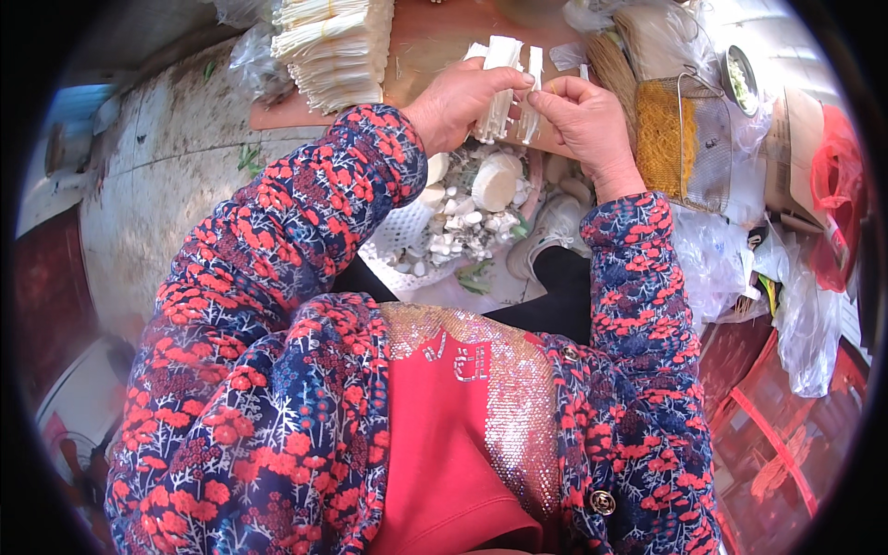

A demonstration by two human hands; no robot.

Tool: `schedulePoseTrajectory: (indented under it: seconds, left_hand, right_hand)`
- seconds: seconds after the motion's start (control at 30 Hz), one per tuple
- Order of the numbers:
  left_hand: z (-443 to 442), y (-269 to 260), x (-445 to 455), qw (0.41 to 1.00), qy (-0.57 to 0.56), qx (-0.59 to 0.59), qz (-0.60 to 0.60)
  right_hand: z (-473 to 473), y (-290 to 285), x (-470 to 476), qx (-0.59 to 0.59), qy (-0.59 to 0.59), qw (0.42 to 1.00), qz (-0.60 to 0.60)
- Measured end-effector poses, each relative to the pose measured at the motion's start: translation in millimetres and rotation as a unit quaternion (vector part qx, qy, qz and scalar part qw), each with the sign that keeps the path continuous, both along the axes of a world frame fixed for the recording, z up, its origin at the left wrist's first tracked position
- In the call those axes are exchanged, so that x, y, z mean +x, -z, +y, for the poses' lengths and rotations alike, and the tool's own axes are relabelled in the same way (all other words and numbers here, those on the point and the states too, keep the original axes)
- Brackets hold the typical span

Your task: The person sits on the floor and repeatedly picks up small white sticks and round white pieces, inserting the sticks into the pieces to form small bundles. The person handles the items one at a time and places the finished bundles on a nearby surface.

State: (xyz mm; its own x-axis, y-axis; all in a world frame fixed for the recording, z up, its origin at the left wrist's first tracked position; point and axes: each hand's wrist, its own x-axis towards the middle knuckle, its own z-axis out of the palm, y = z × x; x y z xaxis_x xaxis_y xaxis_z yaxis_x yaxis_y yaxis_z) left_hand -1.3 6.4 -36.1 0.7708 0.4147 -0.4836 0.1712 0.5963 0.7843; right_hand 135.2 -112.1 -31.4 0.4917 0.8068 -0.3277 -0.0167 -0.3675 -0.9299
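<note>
At the board's near edge, my left hand (463,97) is closed around a bundle of enoki mushrooms (498,90), their small caps pointing down. A thinner bunch of enoki (531,97) stands just right of it, between my two hands. My right hand (586,114) has thumb and forefinger pinched on what looks like a thin yellow rubber band (553,88), close to my left thumb. Whether the band passes around the mushrooms cannot be told. A tall stack of banded enoki bundles (333,52) lies on the reddish-brown board (420,41) at the left.
Below the board, a white plastic basket (399,236) holds cut mushroom bases (497,182). At the right are a wire mesh basket (707,149) with yellow rubber bands (659,135), a straw brush (610,69), a metal bowl (741,80), a cardboard box (798,156) and plastic bags (707,257).
</note>
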Motion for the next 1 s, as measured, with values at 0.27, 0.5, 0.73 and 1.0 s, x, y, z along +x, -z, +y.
schedulePoseTrajectory:
  seconds: [0.27,0.5,0.73,1.0]
  left_hand:
    - [-13.2,1.7,3.2,0.999,0.022,0.018,-0.025]
    - [-9.6,3.8,2.0,0.996,0.047,0.07,-0.034]
    - [2.1,-5.0,-2.6,0.992,0.104,-0.063,-0.03]
    - [3.3,-4.1,-8.1,0.963,0.184,-0.167,-0.101]
  right_hand:
    - [-1.1,-14.8,-23.2,0.019,0.039,0.994,0.099]
    - [-7.4,-19.0,-12.7,0.015,-0.021,0.998,0.062]
    - [-24.2,-28.3,11.7,0.024,0.05,0.996,0.072]
    - [-31.4,-31.8,13.0,0.049,0.058,0.992,0.099]
